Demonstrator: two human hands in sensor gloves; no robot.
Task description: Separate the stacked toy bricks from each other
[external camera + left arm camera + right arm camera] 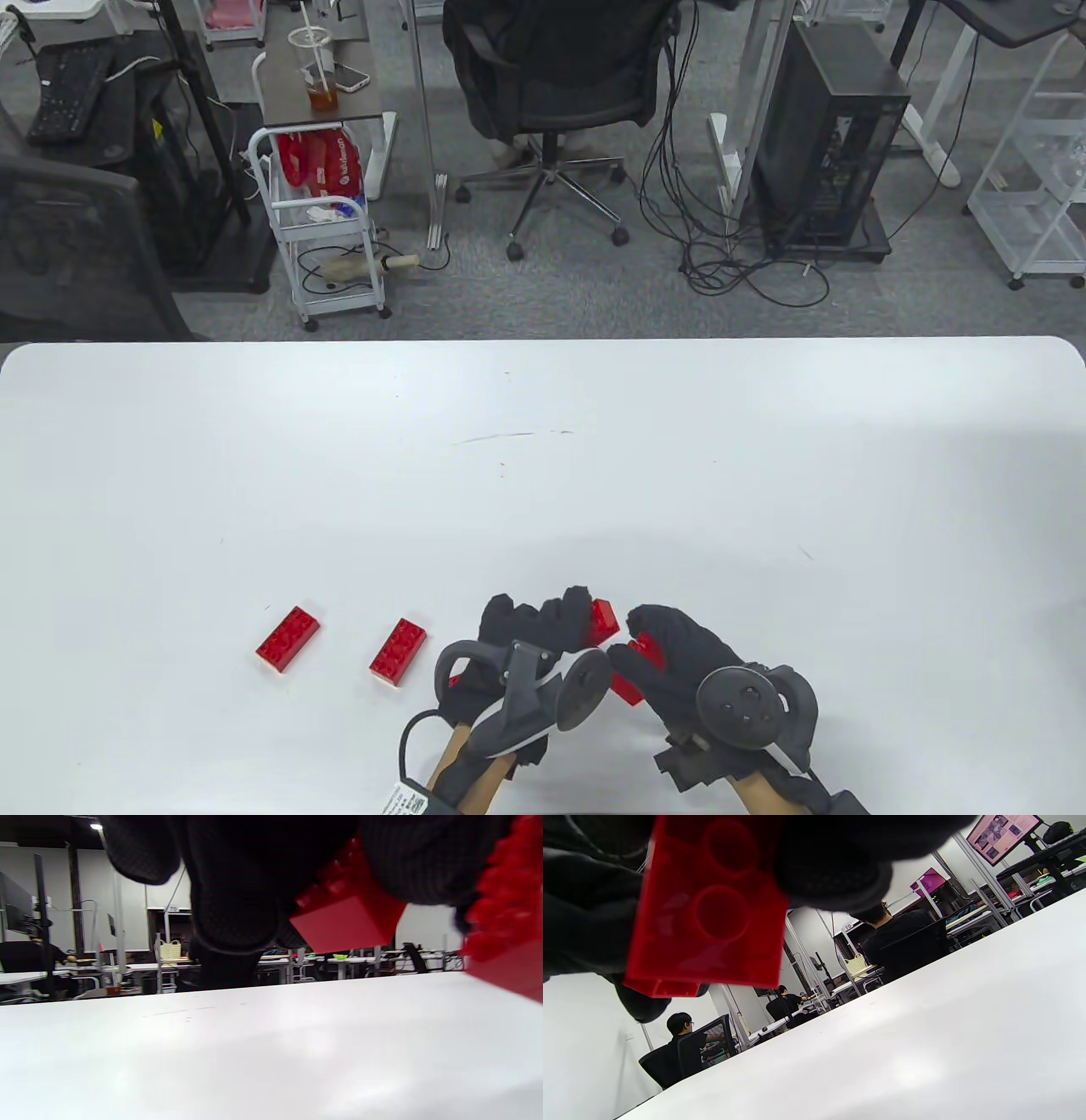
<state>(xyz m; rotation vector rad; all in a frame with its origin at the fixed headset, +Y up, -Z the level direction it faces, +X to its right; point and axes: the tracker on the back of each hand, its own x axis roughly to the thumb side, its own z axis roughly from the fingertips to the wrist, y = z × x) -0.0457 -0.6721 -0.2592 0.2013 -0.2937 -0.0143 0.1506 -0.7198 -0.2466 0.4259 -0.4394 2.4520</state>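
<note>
My left hand (543, 632) grips one red toy brick (603, 621) in its fingers, just above the white table (543, 475). My right hand (679, 654) grips a second red brick (629, 686). The two hands are close together near the table's front edge, with a small gap between the bricks. In the left wrist view the left brick (345, 923) hangs under the gloved fingers (237, 899), and the other brick (507, 933) shows at the right edge. In the right wrist view the brick's hollow underside (708, 916) faces the camera, held by the fingers (835, 861).
Two single red bricks lie flat on the table left of the hands, one at the far left (288, 638) and one nearer (398, 652). Beyond the table's far edge are an office chair (560, 93), a cart (327, 221) and a computer tower (836, 136).
</note>
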